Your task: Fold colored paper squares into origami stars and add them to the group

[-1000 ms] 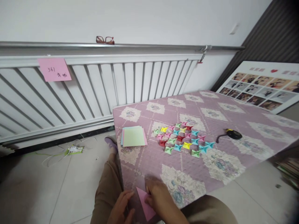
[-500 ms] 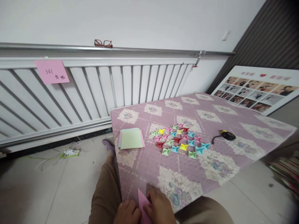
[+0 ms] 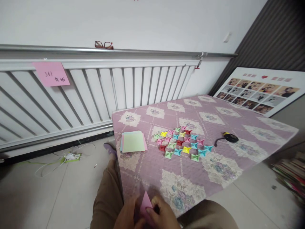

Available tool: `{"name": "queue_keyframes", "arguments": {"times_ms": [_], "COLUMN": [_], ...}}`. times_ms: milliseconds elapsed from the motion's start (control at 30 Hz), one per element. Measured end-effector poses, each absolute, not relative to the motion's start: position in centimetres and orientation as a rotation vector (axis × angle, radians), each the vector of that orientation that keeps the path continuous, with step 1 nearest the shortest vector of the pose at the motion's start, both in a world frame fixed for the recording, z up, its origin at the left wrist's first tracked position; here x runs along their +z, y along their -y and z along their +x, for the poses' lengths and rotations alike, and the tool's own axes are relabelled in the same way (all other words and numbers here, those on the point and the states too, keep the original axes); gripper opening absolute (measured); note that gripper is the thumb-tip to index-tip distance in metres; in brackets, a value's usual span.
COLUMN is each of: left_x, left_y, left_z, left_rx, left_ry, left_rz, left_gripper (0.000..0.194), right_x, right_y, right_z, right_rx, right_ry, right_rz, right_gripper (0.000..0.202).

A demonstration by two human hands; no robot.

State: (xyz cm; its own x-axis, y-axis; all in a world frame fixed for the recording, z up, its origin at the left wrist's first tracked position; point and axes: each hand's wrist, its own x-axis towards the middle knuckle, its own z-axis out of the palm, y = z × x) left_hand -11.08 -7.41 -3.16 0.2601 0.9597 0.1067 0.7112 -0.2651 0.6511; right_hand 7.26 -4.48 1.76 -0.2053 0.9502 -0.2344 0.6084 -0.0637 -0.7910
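Observation:
A pink sheet of folded paper [image 3: 145, 203] points upward at the near edge of the table, between my two hands. My right hand [image 3: 164, 213] pinches its right side, the thumb lying on the paper's face. On the other side, my left hand [image 3: 128, 213] is curled against the paper, its fingertips partly hidden. Farther up lies a stack of square paper sheets [image 3: 133, 142], pale green on top with pink and blue edges showing. To its right, several small folded paper pieces [image 3: 186, 149] in red, yellow, green, blue and pink sit in loose rows.
The table wears a purple floral cloth [image 3: 152, 171]. A black tape measure [image 3: 231, 137] lies at right. Behind stands a white radiator [image 3: 140, 86] with a pink note [image 3: 52, 73]; glasses [image 3: 104, 45] rest on the pipe. A power strip [image 3: 71, 157] is on the floor.
The pink paper's tip has moved slightly right and the paper looks tilted up off the table. My left hand has turned and shifted in closer around its lower part.

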Motion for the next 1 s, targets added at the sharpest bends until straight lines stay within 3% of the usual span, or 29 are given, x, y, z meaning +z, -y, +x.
{"name": "queue_keyframes", "arguments": {"times_ms": [67, 167, 333, 833, 900, 1000], "left_x": [-1.3, 1.5, 2.9, 2.2, 2.4, 2.7], "left_y": [6.5, 5.2, 4.4, 4.1, 4.0, 4.0], "left_z": [-10.9, -10.2, -9.3, -8.8, -8.9, -8.9], "left_rx": [0.737, 0.714, 0.788, 0.88, 0.9, 0.92], "left_ry": [-1.407, -1.322, -1.298, -1.198, -1.199, -1.205], "left_rz": [1.771, 1.467, 1.149, 0.914, 0.903, 0.894], "left_gripper": [0.049, 0.022, 0.024, 0.034, 0.033, 0.033], "right_x": [2.4, 3.4, 4.5, 5.4, 5.5, 5.5], "right_y": [4.2, 3.8, 3.6, 3.5, 3.5, 3.7], "right_z": [7.1, 6.8, 6.6, 7.0, 7.3, 7.3], "right_rx": [1.253, 1.315, 1.29, 1.048, 1.09, 1.287], "right_ry": [1.679, 1.527, 1.453, 1.373, 1.352, 1.392], "right_rz": [-1.583, -1.502, -1.458, -1.532, -1.533, -1.464], "right_gripper": [0.017, 0.024, 0.029, 0.029, 0.039, 0.03]}}
